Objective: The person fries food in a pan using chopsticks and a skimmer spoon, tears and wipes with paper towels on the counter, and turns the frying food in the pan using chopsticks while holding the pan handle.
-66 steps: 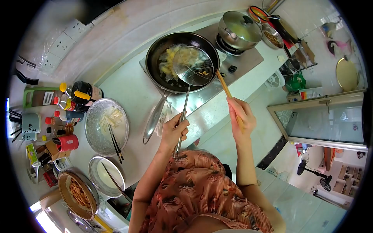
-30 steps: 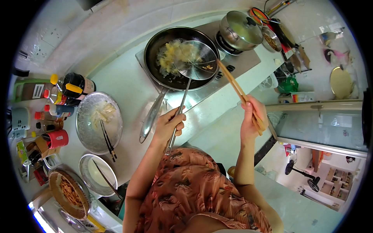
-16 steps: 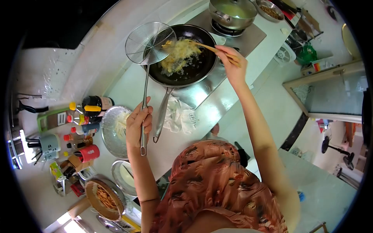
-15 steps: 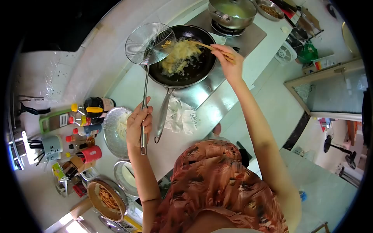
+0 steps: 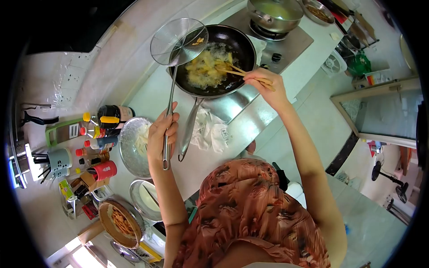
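Head view: left hand (image 5: 162, 131) closed around skimmer handle (image 5: 172, 91), right hand (image 5: 269, 87) around chopsticks (image 5: 236, 73); frying food (image 5: 203, 71) likely slippery, fragile: pinch centrally.

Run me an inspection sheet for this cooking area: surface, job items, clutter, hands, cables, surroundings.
Surface: pale counter with a metal stove top.
Job items: pan with food amid bubbles; strainer holding small bits, overlapping the pan's left rim in view; wooden chopsticks, tips at the food.
Clutter: crumpled white bag beside the pan's handle; bottles and metal bowl farther left.
Hands: left hand grips the strainer's handle; right hand holds the chopsticks.
Cables: nothing seen.
Surroundings: glass door and black fan at right.
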A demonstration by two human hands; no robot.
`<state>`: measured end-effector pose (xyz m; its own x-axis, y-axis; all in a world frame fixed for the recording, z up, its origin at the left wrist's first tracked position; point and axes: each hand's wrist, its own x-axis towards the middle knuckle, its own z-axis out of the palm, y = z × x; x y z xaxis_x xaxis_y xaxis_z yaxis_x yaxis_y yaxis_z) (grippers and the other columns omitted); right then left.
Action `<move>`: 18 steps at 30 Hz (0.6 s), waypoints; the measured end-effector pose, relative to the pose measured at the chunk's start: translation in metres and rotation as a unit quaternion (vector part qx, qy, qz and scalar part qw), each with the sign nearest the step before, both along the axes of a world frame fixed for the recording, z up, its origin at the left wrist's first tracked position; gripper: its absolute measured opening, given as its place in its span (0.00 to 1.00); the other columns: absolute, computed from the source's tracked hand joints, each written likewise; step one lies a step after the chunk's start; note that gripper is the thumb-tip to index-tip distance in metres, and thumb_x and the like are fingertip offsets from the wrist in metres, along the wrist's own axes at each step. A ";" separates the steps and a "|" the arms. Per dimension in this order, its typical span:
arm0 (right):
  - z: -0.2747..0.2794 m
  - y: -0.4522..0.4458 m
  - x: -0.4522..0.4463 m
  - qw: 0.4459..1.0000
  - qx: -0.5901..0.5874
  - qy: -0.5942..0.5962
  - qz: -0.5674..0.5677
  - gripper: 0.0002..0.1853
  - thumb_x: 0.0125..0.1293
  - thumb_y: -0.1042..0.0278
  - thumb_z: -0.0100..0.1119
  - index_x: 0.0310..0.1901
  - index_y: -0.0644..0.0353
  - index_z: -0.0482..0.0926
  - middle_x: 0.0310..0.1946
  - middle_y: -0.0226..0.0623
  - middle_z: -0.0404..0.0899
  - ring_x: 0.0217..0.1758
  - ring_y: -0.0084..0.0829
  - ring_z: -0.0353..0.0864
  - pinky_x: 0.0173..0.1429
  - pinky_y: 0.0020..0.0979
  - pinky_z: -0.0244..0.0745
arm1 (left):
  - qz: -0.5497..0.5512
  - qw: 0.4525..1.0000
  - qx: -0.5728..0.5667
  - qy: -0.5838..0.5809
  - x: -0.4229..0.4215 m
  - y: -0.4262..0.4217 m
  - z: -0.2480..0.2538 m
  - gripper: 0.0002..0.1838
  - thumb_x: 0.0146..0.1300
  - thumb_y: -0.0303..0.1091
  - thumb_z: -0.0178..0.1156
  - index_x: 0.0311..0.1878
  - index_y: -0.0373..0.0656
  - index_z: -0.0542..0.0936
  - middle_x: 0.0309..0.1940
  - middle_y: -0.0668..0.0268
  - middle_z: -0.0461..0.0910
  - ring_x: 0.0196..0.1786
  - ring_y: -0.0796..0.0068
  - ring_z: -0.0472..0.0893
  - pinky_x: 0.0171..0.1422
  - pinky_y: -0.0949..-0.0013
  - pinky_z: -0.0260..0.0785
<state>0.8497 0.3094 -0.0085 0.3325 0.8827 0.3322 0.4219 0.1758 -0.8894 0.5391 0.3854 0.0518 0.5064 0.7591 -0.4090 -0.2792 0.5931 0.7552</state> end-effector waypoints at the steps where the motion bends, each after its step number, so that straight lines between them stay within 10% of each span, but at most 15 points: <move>1: 0.010 -0.004 0.002 1.000 -0.017 -0.015 0.006 0.04 0.60 0.75 0.64 0.36 0.63 0.83 0.32 0.34 0.83 0.35 0.27 0.83 0.41 0.26 0.76 | -0.001 1.000 -0.002 -0.002 0.000 0.000 0.000 0.24 0.69 0.27 0.52 0.66 0.29 0.64 0.39 0.66 0.72 0.24 0.91 0.60 0.18 0.88 0.52; 7: 0.022 0.010 0.013 0.996 -0.043 0.032 -0.074 0.06 0.63 0.70 0.64 0.39 0.62 0.84 0.36 0.35 0.84 0.36 0.24 0.83 0.41 0.24 0.78 | 0.001 1.000 0.002 -0.003 0.002 0.001 0.003 0.24 0.69 0.28 0.53 0.66 0.29 0.65 0.39 0.67 0.73 0.24 0.91 0.62 0.20 0.87 0.54; 10: 0.010 0.041 -0.003 0.965 0.041 0.236 -0.102 0.08 0.65 0.68 0.62 0.41 0.61 0.84 0.38 0.36 0.83 0.36 0.23 0.82 0.40 0.23 0.80 | 0.000 1.000 -0.003 -0.020 0.000 0.002 0.000 0.24 0.69 0.28 0.53 0.66 0.30 0.65 0.39 0.67 0.73 0.25 0.91 0.62 0.20 0.87 0.54; 18: -0.024 0.105 -0.044 0.965 0.100 0.218 -0.103 0.08 0.68 0.69 0.57 0.43 0.59 0.84 0.35 0.33 0.75 0.34 0.23 0.79 0.36 0.22 0.80 | 0.003 1.000 0.008 -0.007 0.002 0.003 -0.004 0.25 0.70 0.31 0.52 0.67 0.30 0.63 0.39 0.69 0.72 0.26 0.92 0.61 0.19 0.88 0.54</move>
